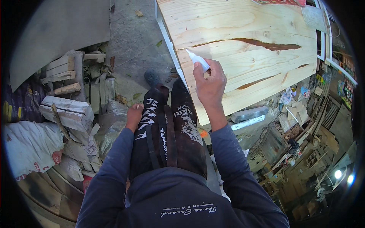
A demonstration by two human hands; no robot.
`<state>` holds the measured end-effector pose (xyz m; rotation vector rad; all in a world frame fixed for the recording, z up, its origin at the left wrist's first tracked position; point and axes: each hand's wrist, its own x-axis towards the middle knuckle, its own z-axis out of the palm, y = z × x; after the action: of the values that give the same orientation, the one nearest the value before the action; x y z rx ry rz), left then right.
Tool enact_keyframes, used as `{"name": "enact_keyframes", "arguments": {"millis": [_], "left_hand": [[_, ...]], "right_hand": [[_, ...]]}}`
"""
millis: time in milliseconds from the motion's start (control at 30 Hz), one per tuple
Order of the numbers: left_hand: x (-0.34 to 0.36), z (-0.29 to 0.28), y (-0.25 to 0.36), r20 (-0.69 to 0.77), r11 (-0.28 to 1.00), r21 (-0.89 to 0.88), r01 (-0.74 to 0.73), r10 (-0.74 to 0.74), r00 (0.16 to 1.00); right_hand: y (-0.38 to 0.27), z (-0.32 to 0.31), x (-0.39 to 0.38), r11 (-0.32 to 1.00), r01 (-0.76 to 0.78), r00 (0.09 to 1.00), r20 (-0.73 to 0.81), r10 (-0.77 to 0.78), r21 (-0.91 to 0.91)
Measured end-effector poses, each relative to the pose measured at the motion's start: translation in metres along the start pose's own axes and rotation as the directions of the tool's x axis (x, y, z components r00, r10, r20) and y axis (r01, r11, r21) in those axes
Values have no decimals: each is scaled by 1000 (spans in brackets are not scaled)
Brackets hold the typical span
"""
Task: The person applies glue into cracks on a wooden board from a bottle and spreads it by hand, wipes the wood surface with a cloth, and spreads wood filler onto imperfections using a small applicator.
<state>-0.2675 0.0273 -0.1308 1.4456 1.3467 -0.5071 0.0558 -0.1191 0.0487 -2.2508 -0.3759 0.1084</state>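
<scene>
White, the nozzle bottle (199, 62) is grasped by the right hand (212, 79) above the worktop (243, 22), upper centre of the frame. The left hand (134, 115) is curled near the left thigh (141, 150), any grip hidden. Ideally, the tip (189, 53) is kept close to the brown crack (268, 45) and light pressure applied.

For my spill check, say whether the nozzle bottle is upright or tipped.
Tipped: the white nozzle bottle slants in the right hand, its side showing from above, nozzle pointing leftward over the wooden panel.
</scene>
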Motion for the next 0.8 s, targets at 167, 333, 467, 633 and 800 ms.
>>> {"name": "enact_keyframes", "arguments": {"millis": [167, 333, 467, 633, 800], "left_hand": [[-3, -1, 8, 34, 994, 79, -76, 74, 997], [-8, -7, 14, 83, 986, 162, -45, 32, 996], [3, -9, -2, 26, 982, 174, -80, 76, 997], [8, -13, -16, 17, 970, 220, -100, 99, 995], [5, -14, -8, 29, 947, 299, -115, 112, 993]], "right_hand": [[0, 1, 0, 999, -46, 999, -24, 47, 16], [4, 0, -1, 998, -59, 996, -64, 57, -33], [5, 2, -2, 995, -101, 990, -99, 101, 5], [7, 4, -2, 998, -52, 996, -71, 49, -34], [3, 1, -1, 976, -219, 971, -99, 218, 3]]}}
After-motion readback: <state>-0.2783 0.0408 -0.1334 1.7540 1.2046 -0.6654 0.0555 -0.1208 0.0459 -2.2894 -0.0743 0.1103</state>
